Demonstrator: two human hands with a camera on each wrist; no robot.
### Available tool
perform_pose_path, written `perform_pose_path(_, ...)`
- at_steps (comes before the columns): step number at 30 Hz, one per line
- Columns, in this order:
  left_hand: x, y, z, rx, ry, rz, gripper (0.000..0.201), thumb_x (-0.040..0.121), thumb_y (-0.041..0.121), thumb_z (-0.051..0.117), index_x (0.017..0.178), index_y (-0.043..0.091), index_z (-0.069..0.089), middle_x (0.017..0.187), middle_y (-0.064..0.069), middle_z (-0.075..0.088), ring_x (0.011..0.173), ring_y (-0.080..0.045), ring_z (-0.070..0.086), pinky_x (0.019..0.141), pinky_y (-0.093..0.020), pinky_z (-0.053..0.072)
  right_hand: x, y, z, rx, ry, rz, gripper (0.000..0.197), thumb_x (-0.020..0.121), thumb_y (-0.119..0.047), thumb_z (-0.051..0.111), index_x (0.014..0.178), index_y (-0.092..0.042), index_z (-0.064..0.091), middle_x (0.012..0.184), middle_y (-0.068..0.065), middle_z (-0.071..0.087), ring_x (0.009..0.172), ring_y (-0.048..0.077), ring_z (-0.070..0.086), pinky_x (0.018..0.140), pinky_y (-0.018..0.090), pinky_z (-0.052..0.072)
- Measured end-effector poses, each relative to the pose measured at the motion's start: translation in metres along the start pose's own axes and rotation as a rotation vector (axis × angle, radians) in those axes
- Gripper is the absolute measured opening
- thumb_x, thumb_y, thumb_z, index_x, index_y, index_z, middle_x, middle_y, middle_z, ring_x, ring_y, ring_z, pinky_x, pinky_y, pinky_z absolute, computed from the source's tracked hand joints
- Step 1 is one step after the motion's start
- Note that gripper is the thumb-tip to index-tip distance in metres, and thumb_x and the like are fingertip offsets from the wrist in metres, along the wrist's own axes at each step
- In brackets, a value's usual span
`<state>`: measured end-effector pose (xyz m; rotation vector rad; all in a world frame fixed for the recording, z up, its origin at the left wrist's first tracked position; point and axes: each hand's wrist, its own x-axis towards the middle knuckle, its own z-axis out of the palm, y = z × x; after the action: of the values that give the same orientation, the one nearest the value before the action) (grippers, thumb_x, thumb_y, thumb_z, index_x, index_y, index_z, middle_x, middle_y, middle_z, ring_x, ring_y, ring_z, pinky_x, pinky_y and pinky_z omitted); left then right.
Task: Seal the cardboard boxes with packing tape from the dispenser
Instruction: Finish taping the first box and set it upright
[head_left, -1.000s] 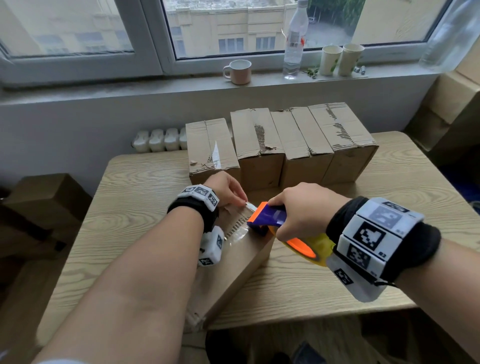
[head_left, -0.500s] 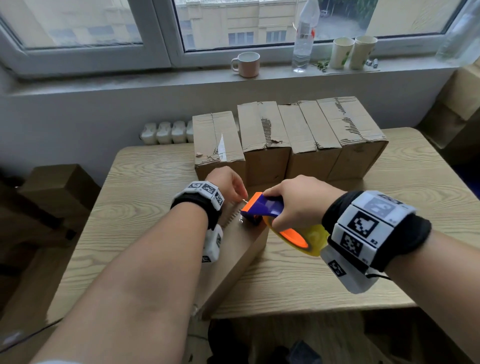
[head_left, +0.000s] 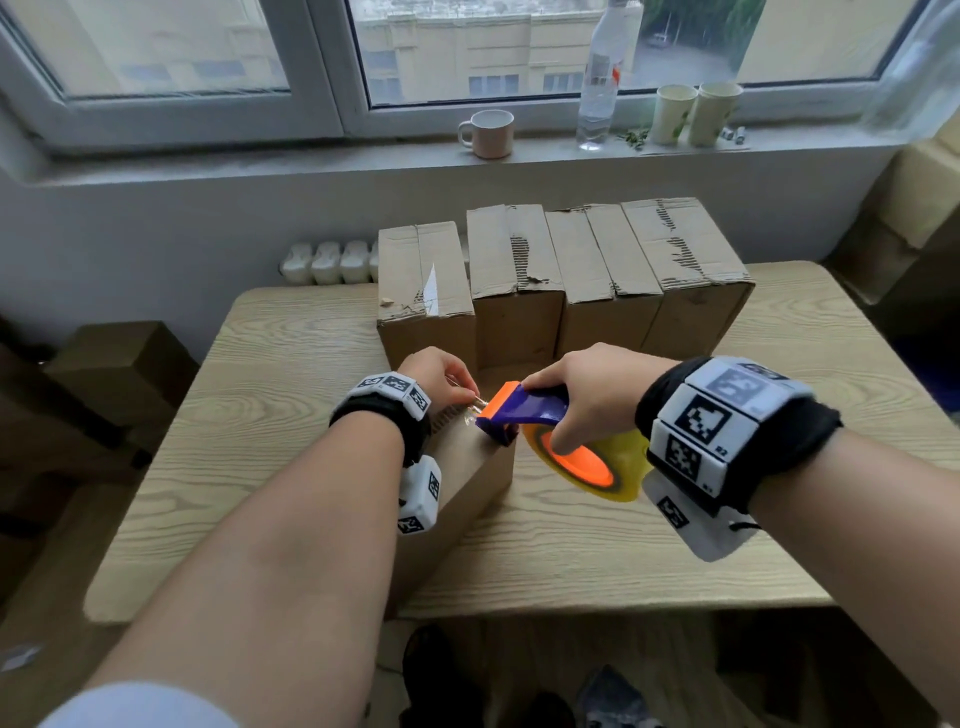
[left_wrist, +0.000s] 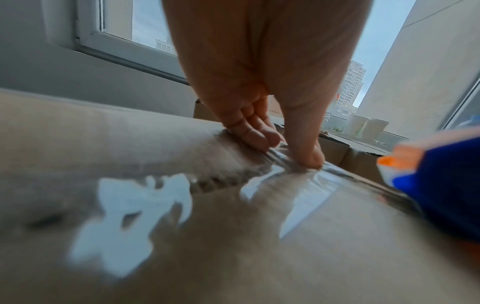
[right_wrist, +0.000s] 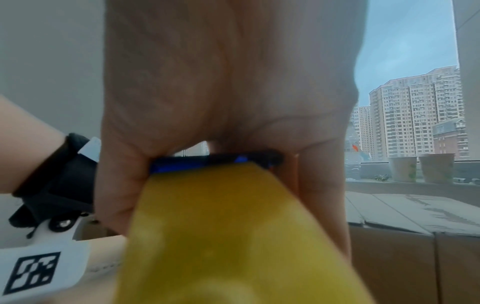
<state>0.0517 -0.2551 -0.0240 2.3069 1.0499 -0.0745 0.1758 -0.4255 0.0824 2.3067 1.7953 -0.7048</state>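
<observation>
The near box (head_left: 467, 483) looks almost taped, left grip (head_left: 436, 376) pinching tape (left_wrist: 306, 185), right grip (head_left: 587, 395) clasping the dispenser (head_left: 524, 410); four boxes (head_left: 561, 270) wait.

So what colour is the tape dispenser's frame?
The tape dispenser is purple-blue with orange trim, clearest in the head view.

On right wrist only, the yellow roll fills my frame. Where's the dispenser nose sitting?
Observer: In the head view, the dispenser nose rests on top of the near box, at its far end.
Operator: Left hand?
Observer: The left hand holds the tape on that far end, and its thumb presses the crumpled end down.
Operator: Other boxes?
Observer: Four more boxes stand in a row just behind.
</observation>
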Motion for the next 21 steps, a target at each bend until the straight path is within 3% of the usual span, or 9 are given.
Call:
perform_pose_path(12,0.001,0.001,0.002,-0.054,0.031,-0.013,0.001,0.08,0.021,0.076,0.079,0.021,0.075,0.063,0.013,0.059,0.061,-0.004,0.053,0.07,-0.024,0.047,-0.038,0.032,0.009,-0.031,-0.05,-0.018,0.073,0.072,-0.037,0.071,0.139,-0.042,0.044,0.111,-0.008,0.062,0.091,0.014,0.056,0.081,0.028,0.052)
perform_pose_path(16,-0.001,0.004,0.004,-0.055,0.037,-0.023,0.003,0.081,0.021,0.075,0.083,0.019,0.076,0.063,0.012,0.059,0.06,-0.003,0.052,0.07,-0.024,0.046,-0.033,0.031,0.012,-0.078,-0.067,-0.022,0.066,0.071,-0.037,0.07,0.133,-0.039,0.05,0.108,-0.006,0.064,0.093,0.016,0.058,0.082,0.033,0.054)
perform_pose_path(21,-0.003,0.005,0.005,-0.041,0.058,-0.035,0.003,0.08,0.022,0.075,0.082,0.02,0.076,0.063,0.014,0.059,0.06,-0.001,0.052,0.063,-0.019,0.044,-0.017,0.021,0.015,-0.132,-0.065,-0.013,0.062,0.071,-0.035,0.071,0.13,-0.041,0.053,0.1,-0.008,0.063,0.089,0.017,0.057,0.068,0.027,0.047)
